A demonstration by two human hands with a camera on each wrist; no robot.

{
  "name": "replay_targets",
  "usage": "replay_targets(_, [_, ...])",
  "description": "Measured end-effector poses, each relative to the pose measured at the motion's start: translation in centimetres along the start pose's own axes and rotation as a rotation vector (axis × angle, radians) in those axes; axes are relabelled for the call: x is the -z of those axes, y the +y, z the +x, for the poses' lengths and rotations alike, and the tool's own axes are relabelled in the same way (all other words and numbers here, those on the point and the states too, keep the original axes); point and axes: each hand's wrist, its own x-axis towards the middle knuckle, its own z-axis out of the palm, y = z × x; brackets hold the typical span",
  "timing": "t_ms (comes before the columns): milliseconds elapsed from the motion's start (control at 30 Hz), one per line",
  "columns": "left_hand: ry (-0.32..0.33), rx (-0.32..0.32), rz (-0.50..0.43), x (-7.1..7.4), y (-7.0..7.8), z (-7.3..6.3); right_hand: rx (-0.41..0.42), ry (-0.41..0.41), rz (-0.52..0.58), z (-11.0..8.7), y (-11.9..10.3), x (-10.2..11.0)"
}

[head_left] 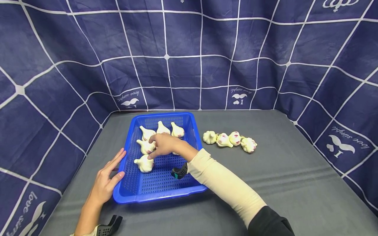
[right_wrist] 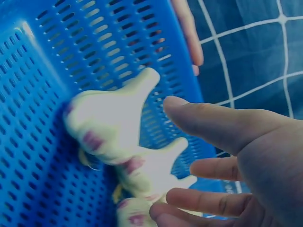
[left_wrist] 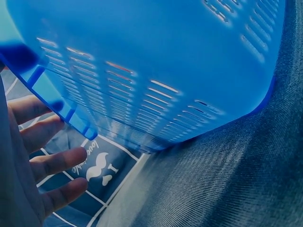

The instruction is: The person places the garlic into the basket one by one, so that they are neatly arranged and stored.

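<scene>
A blue perforated plastic basket (head_left: 160, 196) holds several garlic bulbs in rows. My left hand (head_left: 106, 182) rests on the basket's left rim, its fingers fairly straight; in the left wrist view those fingers (left_wrist: 71, 158) spread beside the basket's side wall. My right hand (head_left: 165, 145) is inside the basket, over the left column of bulbs. Close to its thumb lies the nearest garlic bulb (head_left: 144, 163). The right wrist view shows the thumb and fingers loosely extended and apart, with nothing between them, beside this bulb (right_wrist: 109, 118). The right forearm hides part of the basket's right side.
On the grey table (head_left: 280, 170), right of the basket, several more garlic bulbs (head_left: 224, 140) lie in a short row. A dark blue curtain (head_left: 189, 75) with white lines hangs behind and along both sides of the table.
</scene>
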Motion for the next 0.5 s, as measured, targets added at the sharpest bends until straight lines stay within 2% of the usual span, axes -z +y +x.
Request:
replay_targets(267, [-0.004,0.007,0.009,0.0,0.0,0.2,0.046,0.039,0.157,-1.9,0.6,1.9])
replay_targets(500, [-0.003,0.011,0.015,0.0,0.0,0.0,0.045,0.094,0.156,-3.2,1.3,2.9])
